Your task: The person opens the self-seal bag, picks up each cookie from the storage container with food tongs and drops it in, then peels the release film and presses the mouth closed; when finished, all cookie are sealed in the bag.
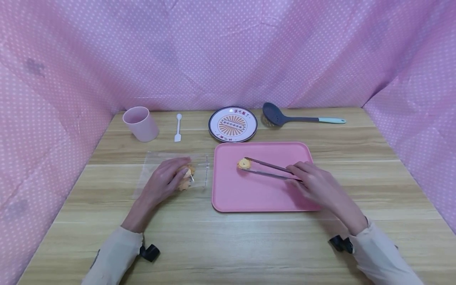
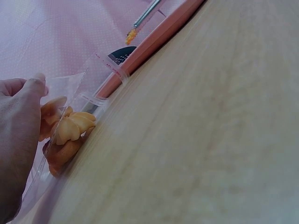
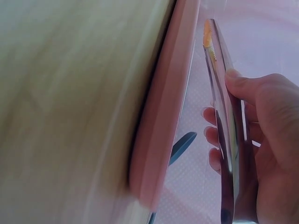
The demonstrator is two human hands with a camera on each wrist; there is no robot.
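Carrying one cookie over to the pink tray looks like the step in hand, and I judge that I am setting out cookies from the clear bag, one at a time. My right hand is wrapped about the metal tongs, thumb on one arm and fingers round the other, with the cookie caught between the tips above the tray's left part. My left hand lies over the bag just beside the tray, thumb and finger seeming to pinch its film, with more cookies showing inside. The next move, I think, calls for lowering the tips level and easing my squeeze so the cookie settles without crumbling, while the left hand keeps the bag from sliding. What I can't settle is whether the cookie already touches the tray or hangs a little above it; the overhead angle flattens the gap, and the tray's rim cuts across both wrist views. My left fingers hide part of the bag's contents, so I can't count the cookies there, and the clear film makes its mouth hard to make out.
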